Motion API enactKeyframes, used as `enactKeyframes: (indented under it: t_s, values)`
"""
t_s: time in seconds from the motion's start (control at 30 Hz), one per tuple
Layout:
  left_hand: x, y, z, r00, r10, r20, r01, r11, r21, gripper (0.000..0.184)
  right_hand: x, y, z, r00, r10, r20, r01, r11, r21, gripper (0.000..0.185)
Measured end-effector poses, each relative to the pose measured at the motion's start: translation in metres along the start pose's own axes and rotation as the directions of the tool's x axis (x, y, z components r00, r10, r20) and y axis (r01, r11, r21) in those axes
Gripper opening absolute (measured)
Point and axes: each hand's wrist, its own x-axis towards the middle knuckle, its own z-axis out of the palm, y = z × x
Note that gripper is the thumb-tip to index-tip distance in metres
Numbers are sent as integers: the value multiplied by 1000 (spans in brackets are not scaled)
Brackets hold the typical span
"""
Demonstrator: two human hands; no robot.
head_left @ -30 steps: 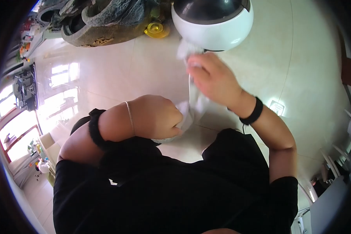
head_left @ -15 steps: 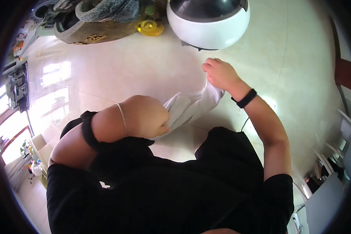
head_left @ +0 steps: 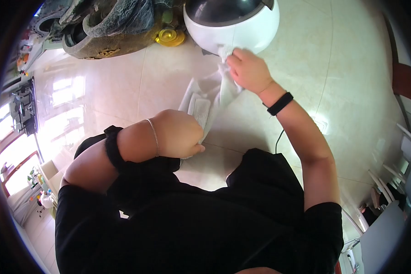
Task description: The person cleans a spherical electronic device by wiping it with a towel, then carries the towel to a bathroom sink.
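Observation:
A pale grey-white cloth point(head_left: 214, 98) hangs in loose folds between my two hands. My left hand point(head_left: 180, 134) is closed in a fist around its lower end, fingers mostly hidden from above. The upper end is pinched in my right hand point(head_left: 249, 71), where a bunched tip sticks out past the fingers. That tip overlaps the lower edge of a rounded white appliance point(head_left: 235, 39) with a dark glossy top. Whether the cloth touches the appliance I cannot tell.
A stone-like planter or fountain point(head_left: 107, 45) stands at upper left, beside a round yellow glassy object point(head_left: 169, 37). Shiny pale tiles form the floor point(head_left: 118, 86). A thin dark cord point(head_left: 278, 141) runs near my right forearm. Grey chair-like furniture point(head_left: 386, 237) is at lower right.
My right hand has moved up and left to the white appliance, drawing the cloth's upper end with it. The cloth is more upright, with its folds opened out. My left hand shifted slightly right.

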Motion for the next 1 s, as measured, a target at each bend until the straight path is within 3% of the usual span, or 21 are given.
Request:
enactKeyframes:
  t_s: [0.03, 0.1, 0.13, 0.2, 0.27, 0.3, 0.37, 0.4, 0.5, 0.53, 0.57, 0.63, 0.67, 0.7, 0.73, 0.77, 0.83, 0.87, 0.93, 0.97, 1.0]
  values:
    - [2, -1, 4, 1000, 8, 6, -8, 1000, -17, 36, -13, 6, 13, 1000, 1, -4, -1, 1000, -3, 9]
    - [6, -2, 11, 998, 17, 66, -13, 999, -49, 36, -31, 9, 21, 949, 148, 279, -190, 974, 127, 6]
    - [8, -5, 15, 996, 17, 91, -12, 998, -57, 37, -38, 13, 23, 949, 153, 277, -193, 973, 125, 6]
    - [10, -12, 30, 991, 49, 123, -31, 989, -145, 37, -29, -8, -12, 994, 77, 77, -98, 946, 310, 9]
    - [13, -9, 31, 988, 87, 127, -57, 973, -226, 37, -8, -24, -49, 989, 37, -141, 12, 944, 330, 14]
    - [16, -3, 21, 982, 94, 164, -63, 982, -180, 38, 7, -26, -62, 989, 36, -142, 13, 945, 326, 14]
    - [18, 0, 20, 973, 95, 209, -68, 989, -133, 38, 33, -26, -73, 870, -120, -478, 220, 963, 158, 14]
    - [20, -3, 24, 977, 87, 192, -53, 984, -173, 38, 40, -19, -66, 868, -116, -483, 217, 963, 158, 14]
    - [19, 4, 13, 985, 55, 163, -23, 981, -193, 39, 42, -1, -43, 952, -52, -302, 56, 998, 6, 16]
    - [18, 13, 1, 987, 43, 155, -14, 983, -182, 39, 30, 3, -32, 950, -53, -308, 57, 998, 2, 16]
    - [18, 23, -14, 989, 30, 146, -5, 985, -172, 39, 16, 7, -19, 981, -53, -185, 48, 998, -30, 15]
    - [16, 53, -42, 921, -191, 340, 148, 977, 151, 27, -19, 19, 18, 998, 46, 31, -44, 997, -58, 12]
    - [15, 53, -41, 921, -193, 339, 149, 977, 151, 27, -39, 25, 35, 982, 144, 125, -137, 989, -60, 10]
    - [13, 52, -40, 916, -199, 349, 159, 977, 139, 30, -54, 35, 39, 861, 280, 425, -275, 959, -73, 9]
    - [12, 51, -39, 911, -202, 361, 166, 978, 128, 34, -65, 43, 39, 634, 376, 676, -399, 908, -131, 12]
    - [11, 49, -38, 911, -195, 364, 158, 979, 129, 34, -70, 45, 33, 630, 383, 676, -405, 904, -135, 12]
    - [9, 48, -37, 916, -115, 385, 113, 993, 26, 34, -74, 40, 12, 768, 398, 502, -510, 854, 102, 15]
    - [9, 50, -37, 914, -109, 390, 111, 994, 18, 34, -72, 38, 2, 762, 400, 510, -514, 852, 101, 15]
    - [11, 51, -45, 898, -7, 441, 87, 983, -160, 34, -60, 37, -23, 912, 390, 125, -406, 823, 396, 13]
    - [12, 53, -47, 896, -7, 443, 85, 984, -158, 34, -51, 32, -34, 911, 394, 123, -409, 822, 396, 13]
    - [14, 55, -50, 896, -9, 444, 97, 980, -175, 34, -38, 24, -42, 901, 403, -162, -314, 862, 399, 14]
